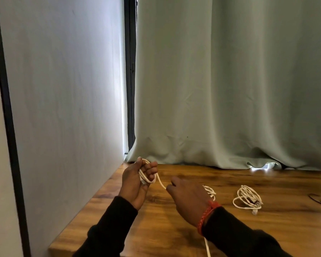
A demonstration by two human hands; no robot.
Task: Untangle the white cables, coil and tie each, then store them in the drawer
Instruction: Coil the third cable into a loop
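Left hand (135, 182) curled round several loops of white cable (146, 175), raised above the counter (174, 229). Right hand (189, 199) pinching the same cable's running strand, just beside. Farther right, second coiled cable (247, 199) lying on the wood.

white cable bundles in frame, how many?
2 clear: a coil wound in the left hand, its strand running to the right hand; a loose bundle on the table, right. Loops behind the right hand may be a third.
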